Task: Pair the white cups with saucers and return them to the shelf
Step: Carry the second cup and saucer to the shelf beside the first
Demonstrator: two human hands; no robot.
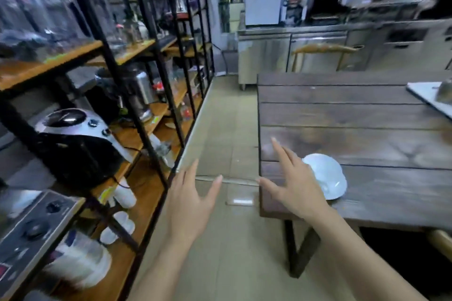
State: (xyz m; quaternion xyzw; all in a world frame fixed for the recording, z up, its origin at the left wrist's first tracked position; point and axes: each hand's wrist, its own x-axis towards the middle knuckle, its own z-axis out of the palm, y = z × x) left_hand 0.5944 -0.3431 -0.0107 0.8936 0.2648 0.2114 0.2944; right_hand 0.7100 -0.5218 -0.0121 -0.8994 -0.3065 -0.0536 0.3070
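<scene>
A white cup [326, 173] sits upside down on a white saucer [338, 194] near the front left corner of the dark wooden table [367, 115]. My right hand [293, 186] hovers open just left of the cup, fingers spread, partly covering its left side. Over the floor between table and shelf, my left hand [189, 199] is open and empty. Several white cups [123, 195] stand on the lower wooden board of the black metal shelf [137, 115] at the left, some of them on saucers [110, 236].
A black and silver appliance [73, 139] and a metal grinder [139, 85] fill the shelf's middle level. A control panel [29, 232] and a stack of white plates [83, 266] are at the lower left. A white tray [430, 95] lies on the table's far right. Steel cabinets [293, 54] stand behind.
</scene>
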